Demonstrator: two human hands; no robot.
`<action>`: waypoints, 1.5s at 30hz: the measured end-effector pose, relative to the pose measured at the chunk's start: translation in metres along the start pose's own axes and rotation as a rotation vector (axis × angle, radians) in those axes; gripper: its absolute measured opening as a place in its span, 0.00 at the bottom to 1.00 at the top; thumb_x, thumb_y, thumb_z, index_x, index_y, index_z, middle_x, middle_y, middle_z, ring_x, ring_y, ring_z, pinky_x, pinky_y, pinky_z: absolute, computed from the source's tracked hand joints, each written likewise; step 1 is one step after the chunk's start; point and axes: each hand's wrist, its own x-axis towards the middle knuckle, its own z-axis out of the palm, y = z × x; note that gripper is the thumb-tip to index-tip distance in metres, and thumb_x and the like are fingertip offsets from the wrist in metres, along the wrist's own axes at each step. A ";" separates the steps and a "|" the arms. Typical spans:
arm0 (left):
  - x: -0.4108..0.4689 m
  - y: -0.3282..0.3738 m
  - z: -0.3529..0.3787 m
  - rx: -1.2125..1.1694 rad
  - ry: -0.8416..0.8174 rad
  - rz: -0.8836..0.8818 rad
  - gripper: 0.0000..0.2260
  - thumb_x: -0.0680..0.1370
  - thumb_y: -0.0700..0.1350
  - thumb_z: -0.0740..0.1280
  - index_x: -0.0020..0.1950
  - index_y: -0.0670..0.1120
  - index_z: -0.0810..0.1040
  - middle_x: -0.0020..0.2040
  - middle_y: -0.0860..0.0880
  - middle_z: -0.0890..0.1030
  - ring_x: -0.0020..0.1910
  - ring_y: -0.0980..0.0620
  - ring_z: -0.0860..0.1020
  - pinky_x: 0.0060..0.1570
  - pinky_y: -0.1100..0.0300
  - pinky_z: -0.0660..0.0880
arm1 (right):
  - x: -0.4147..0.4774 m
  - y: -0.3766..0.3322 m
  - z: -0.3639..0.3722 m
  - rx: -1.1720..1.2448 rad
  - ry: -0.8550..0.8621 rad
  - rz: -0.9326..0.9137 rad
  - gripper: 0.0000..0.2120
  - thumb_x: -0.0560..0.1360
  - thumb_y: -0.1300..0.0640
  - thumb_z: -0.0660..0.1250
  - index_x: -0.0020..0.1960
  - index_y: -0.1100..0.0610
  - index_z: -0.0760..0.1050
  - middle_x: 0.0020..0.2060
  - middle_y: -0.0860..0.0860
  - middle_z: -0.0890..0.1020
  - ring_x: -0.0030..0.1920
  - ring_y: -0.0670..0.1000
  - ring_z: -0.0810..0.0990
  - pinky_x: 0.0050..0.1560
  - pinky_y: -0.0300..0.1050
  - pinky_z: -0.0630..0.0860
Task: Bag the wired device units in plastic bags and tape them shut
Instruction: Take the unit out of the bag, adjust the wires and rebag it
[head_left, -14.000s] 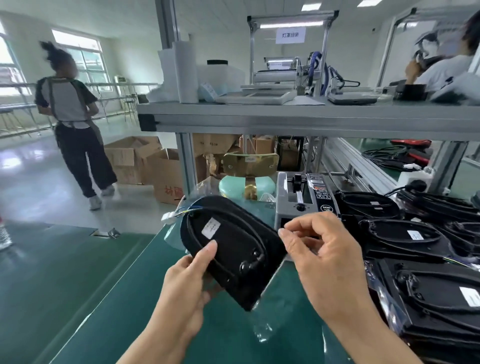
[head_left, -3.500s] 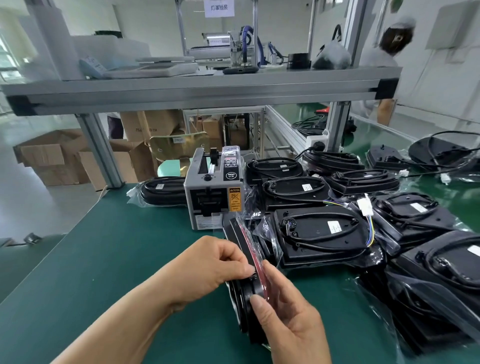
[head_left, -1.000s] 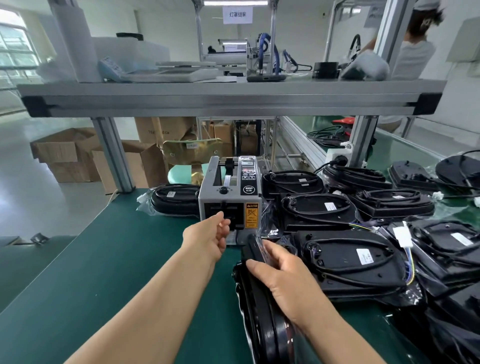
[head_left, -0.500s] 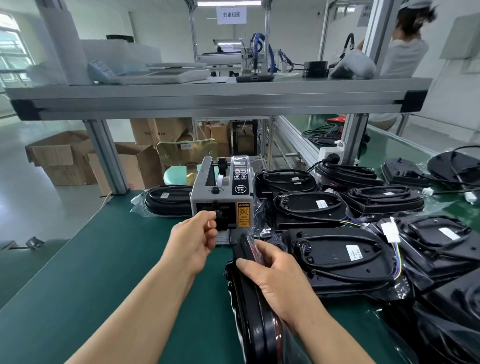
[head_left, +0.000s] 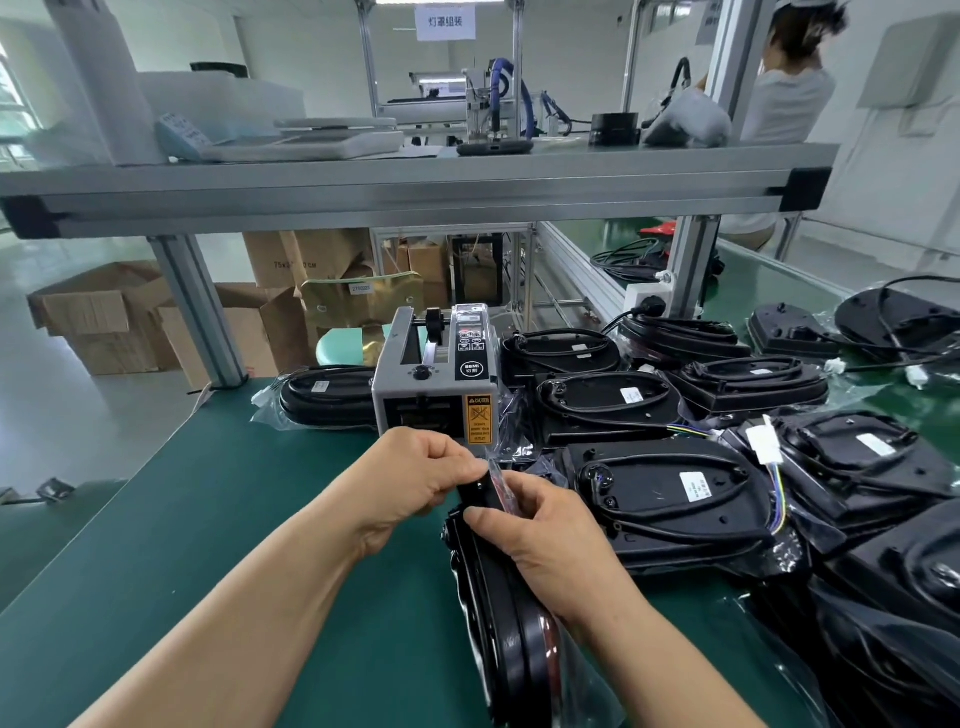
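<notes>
While the black wired device unit (head_left: 506, 639) stands on its edge on the green desk (head_left: 208, 519), both hands meet at its far, upper end. Its clear plastic bag (head_left: 497, 475) is already around it, and the loose mouth of the bag sticks up between the hands, with a red strip showing through the plastic. The left hand (head_left: 421, 480) has its fingers curled and pinches the bag mouth against the top of the unit; whether a piece of tape sits under those fingers cannot be told. The right hand (head_left: 545, 535) grips the unit's upper end from the other side, thumb along the near edge and fingers wrapped behind.

Just beyond the hands sits a grey tape dispenser (head_left: 434, 387) with an orange caution label on its front. To its left lies one bagged unit (head_left: 324, 397). To the right, a crowd of black units (head_left: 670, 499) with coiled cables covers the desk, lying flat and overlapping. An aluminium shelf (head_left: 415, 192) spans overhead, cardboard boxes (head_left: 104, 322) stand on the floor, and another person (head_left: 789, 98) is at the far right.
</notes>
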 end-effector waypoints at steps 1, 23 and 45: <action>0.001 0.000 0.000 -0.008 0.004 -0.005 0.10 0.76 0.43 0.73 0.35 0.46 0.79 0.25 0.52 0.68 0.24 0.57 0.61 0.25 0.66 0.58 | 0.000 0.000 0.000 0.004 -0.001 -0.002 0.12 0.70 0.54 0.75 0.53 0.51 0.82 0.45 0.54 0.87 0.48 0.58 0.86 0.54 0.60 0.82; 0.010 -0.018 0.010 -0.049 0.152 0.068 0.10 0.75 0.42 0.74 0.34 0.44 0.79 0.21 0.57 0.70 0.19 0.62 0.65 0.21 0.70 0.64 | -0.003 -0.003 0.000 0.052 0.000 -0.021 0.08 0.73 0.58 0.74 0.52 0.51 0.82 0.45 0.57 0.86 0.49 0.62 0.85 0.53 0.63 0.81; 0.008 -0.030 0.019 -0.142 0.204 -0.050 0.08 0.71 0.50 0.77 0.43 0.48 0.81 0.28 0.58 0.78 0.24 0.62 0.72 0.23 0.69 0.67 | -0.003 -0.004 -0.001 -0.026 0.006 -0.048 0.12 0.73 0.56 0.75 0.55 0.49 0.82 0.43 0.48 0.87 0.45 0.49 0.86 0.47 0.43 0.82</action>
